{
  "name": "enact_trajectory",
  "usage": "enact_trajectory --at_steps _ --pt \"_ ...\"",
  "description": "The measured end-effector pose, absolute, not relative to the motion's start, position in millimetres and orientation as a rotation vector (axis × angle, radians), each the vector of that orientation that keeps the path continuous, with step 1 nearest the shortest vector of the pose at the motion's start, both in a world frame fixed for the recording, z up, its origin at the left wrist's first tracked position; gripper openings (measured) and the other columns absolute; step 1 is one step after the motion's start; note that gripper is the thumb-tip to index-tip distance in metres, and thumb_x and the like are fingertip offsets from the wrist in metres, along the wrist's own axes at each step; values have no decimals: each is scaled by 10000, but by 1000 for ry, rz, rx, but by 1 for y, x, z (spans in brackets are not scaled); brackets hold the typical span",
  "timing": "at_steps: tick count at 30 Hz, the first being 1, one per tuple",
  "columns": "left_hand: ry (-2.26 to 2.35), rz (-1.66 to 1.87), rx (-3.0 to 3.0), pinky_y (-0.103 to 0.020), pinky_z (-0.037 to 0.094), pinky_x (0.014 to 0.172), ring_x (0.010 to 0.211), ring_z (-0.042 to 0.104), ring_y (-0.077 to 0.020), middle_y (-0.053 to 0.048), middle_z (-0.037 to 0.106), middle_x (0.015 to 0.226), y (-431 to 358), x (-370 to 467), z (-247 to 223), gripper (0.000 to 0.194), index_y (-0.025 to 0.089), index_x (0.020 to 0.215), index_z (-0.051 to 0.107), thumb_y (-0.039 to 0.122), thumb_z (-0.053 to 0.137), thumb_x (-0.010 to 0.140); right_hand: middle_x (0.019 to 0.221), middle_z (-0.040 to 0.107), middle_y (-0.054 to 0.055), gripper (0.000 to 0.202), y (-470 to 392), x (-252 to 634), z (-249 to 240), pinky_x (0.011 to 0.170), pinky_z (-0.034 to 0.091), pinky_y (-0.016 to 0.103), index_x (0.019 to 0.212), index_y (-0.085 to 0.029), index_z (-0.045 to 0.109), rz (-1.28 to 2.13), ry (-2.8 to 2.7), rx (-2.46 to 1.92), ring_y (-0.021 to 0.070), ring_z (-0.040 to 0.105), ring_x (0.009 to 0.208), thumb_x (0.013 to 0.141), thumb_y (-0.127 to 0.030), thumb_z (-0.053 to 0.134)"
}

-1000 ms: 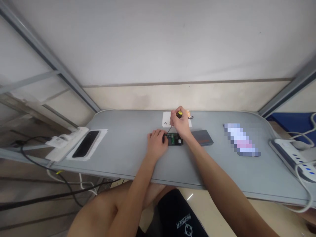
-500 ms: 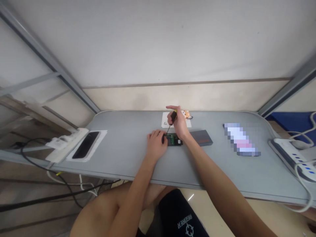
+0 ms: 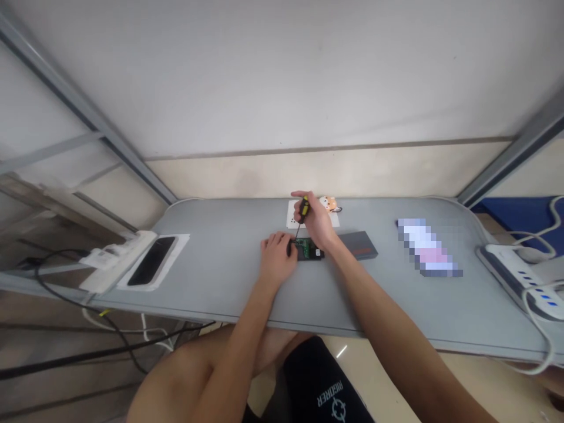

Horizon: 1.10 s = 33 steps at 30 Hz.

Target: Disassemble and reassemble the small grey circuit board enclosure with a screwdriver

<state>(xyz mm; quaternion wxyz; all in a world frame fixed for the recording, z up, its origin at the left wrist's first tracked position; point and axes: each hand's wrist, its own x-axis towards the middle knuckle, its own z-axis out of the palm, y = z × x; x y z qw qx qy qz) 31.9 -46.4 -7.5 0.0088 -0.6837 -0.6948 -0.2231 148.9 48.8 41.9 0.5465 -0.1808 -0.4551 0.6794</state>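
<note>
In my right hand [image 3: 318, 222] is a screwdriver [image 3: 304, 208] with a black and yellow handle, its shaft slanting down. The tip meets the far left part of a small black device [image 3: 315, 252] whose green circuit board [image 3: 302, 247] is exposed. My left hand [image 3: 278, 254] curls over the device's left end and grips it against the table. A dark grey flat case [image 3: 362, 244] lies just right of the device, partly behind my right wrist. Behind the hands, white paper [image 3: 291, 215] carries several tiny dark specks, perhaps screws.
An orange and white animal-shaped item [image 3: 326, 204] sits by the paper. A phone [image 3: 153, 261] rests on white paper at the left, beside a white power strip [image 3: 118, 261]. On the right are a blurred-out phone [image 3: 427, 247] and another power strip [image 3: 522, 282] with cables.
My right hand has turned the screwdriver, so more of the yellow on its handle shows and it stands slightly steeper. The left hand stays on the device. The view has shifted slightly.
</note>
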Motion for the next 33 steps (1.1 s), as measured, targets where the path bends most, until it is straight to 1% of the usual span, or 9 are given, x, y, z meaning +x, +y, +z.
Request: enact_trajectory --at_steps 4,9,12,16,19,21,24,28,33 --pt "-2166 -701 -2134 -441 380 974 1144 603 -268 -60 705 1160 -47 32 -7 192 254 1116 649 204 557 955 747 598 -36 478 49 149 39 555 433 252 825 -243 509 1560 -1074 -474 107 559 606 768 -604 817" --pt "-2175 -692 -2137 -443 380 975 1136 606 -269 -65 704 1149 -46 32 -7 170 254 1089 648 209 551 957 593 378 -98 464 52 149 38 451 287 232 891 -257 523 1507 -1043 -464 76 344 461 840 -682 703" --pt "-2173 -703 -2132 -443 380 978 1141 606 -269 -62 705 1145 -46 32 -7 170 255 1086 654 212 555 954 675 472 -53 494 54 152 39 495 365 244 1009 -243 632 1613 -1029 -404 90 452 531 890 -721 597" --pt "-2172 -708 -2134 -444 377 984 1150 605 -267 -60 707 1148 -47 32 -6 181 255 1101 655 214 568 949 764 575 -34 486 53 153 40 548 437 246 837 -238 539 1591 -1006 -460 105 575 627 746 -622 822" --pt "-2180 -698 -2135 -444 378 987 1147 607 -266 -61 706 1155 -47 33 -5 179 255 1103 655 222 575 946 606 449 -91 592 53 151 40 464 341 235 783 -256 396 1509 -983 -523 82 424 485 713 -639 843" --pt "-2180 -690 -2138 -445 379 989 1149 606 -270 -65 704 1157 -47 33 -5 177 256 1102 655 228 578 945 560 354 -103 548 53 150 41 446 299 236 804 -260 440 1501 -985 -518 82 338 460 773 -707 754" --pt "-2174 -688 -2137 -449 380 989 1152 605 -274 -68 702 1161 -47 33 -5 184 256 1111 650 233 580 943 645 461 -54 501 54 151 42 482 366 252 937 -250 601 1591 -993 -466 100 443 522 863 -746 609" --pt "-2158 -685 -2136 -451 379 981 1146 605 -275 -69 706 1159 -47 32 -7 172 256 1104 646 234 571 951 789 603 -20 465 55 152 39 549 448 256 859 -243 564 1584 -988 -489 116 593 645 760 -630 801" --pt "-2139 -692 -2137 -449 379 972 1134 607 -274 -61 704 1144 -47 32 -8 165 254 1097 647 233 580 947 562 365 -105 562 57 150 37 439 302 227 791 -257 420 1498 -957 -493 75 354 455 753 -671 798"
